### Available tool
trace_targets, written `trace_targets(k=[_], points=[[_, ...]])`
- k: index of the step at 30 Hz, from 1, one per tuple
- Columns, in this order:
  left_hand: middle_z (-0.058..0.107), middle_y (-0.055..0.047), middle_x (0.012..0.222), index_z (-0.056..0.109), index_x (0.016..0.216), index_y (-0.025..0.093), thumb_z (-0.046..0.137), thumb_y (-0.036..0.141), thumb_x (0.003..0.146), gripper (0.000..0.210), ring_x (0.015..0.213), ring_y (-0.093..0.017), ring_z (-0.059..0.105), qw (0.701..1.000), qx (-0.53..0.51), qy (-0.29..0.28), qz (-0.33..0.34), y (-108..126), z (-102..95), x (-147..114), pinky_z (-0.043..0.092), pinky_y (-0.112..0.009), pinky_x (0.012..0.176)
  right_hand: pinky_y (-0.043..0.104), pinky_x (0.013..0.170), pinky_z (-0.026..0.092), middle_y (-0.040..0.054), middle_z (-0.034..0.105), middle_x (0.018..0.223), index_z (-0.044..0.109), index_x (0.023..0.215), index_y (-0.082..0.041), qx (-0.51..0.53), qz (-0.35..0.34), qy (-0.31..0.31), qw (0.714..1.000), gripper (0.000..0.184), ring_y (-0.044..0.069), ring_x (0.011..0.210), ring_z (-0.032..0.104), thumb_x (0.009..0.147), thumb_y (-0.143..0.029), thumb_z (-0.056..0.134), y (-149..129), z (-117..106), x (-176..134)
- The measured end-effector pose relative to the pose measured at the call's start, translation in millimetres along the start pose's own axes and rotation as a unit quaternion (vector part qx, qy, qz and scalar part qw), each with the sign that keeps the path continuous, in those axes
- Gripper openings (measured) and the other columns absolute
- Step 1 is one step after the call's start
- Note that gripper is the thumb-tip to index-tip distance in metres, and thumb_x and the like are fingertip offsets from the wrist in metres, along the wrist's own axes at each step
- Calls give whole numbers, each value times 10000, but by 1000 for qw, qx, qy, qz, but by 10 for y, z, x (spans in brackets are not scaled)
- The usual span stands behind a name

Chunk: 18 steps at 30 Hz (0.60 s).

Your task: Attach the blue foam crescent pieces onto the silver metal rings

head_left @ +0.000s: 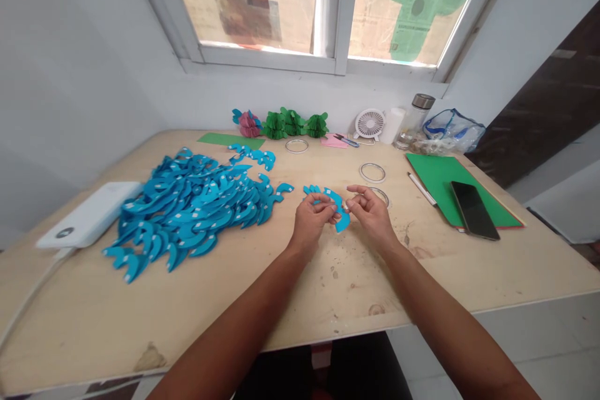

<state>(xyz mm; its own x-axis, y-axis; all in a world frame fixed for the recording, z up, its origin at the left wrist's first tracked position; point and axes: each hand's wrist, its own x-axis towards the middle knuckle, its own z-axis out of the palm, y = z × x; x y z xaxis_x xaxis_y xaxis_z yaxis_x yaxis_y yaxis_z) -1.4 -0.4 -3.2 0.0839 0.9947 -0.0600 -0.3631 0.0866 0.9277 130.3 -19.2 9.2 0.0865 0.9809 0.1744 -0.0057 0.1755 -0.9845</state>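
Note:
My left hand (313, 215) pinches a curved blue paper piece (344, 221) that has small white squares on it. Thumb and fingertips of my right hand (372, 215) are pressed together close to the piece's right edge; a tiny whitish bit shows there, too small to name. More blue paper (311, 189) shows just behind my left hand. To the left lies a big heap of similar blue paper pieces (201, 200), many bearing white squares. Behind my right hand is a narrow ring (385, 194), partly hidden by the fingers.
Two more rings (372, 164) (297, 151) lie farther back. A white power bank (94, 212) with a cable is at left. At right are a green sheet (435, 169), a phone (474, 209) and a pen (422, 189). Paper ornaments (291, 123), a fan (370, 123) and a bottle (415, 122) line the wall.

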Motion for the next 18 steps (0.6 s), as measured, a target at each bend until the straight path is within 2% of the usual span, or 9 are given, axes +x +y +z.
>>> trace_targets(k=[7, 14, 18], points=[[633, 3, 551, 527, 812, 156, 713, 235, 563, 320, 498, -139, 596, 1000, 3, 16, -14, 18, 1, 2, 469, -257, 528, 267, 610, 442, -35, 568, 604, 550, 1058, -192, -56, -29, -15, 998, 375, 141, 608, 579, 716, -328, 620, 48, 1, -5], [660, -34, 645, 611, 877, 130, 733, 280, 567, 366, 586, -147, 614, 999, 12, 5, -33, 7, -8, 16, 468, -270, 594, 268, 593, 433, -28, 558, 612, 532, 1072, -182, -65, -33, 10, 997, 384, 139, 595, 553, 725, -331, 603, 49, -14, 2], [656, -41, 666, 645, 752, 133, 736, 291, 566, 260, 633, -153, 610, 998, 18, -17, -64, 12, 2, -6, 460, -259, 588, 261, 577, 422, -32, 557, 605, 527, 1079, -178, -67, -31, 24, 997, 395, 131, 579, 539, 722, -329, 602, 48, -22, 8]])
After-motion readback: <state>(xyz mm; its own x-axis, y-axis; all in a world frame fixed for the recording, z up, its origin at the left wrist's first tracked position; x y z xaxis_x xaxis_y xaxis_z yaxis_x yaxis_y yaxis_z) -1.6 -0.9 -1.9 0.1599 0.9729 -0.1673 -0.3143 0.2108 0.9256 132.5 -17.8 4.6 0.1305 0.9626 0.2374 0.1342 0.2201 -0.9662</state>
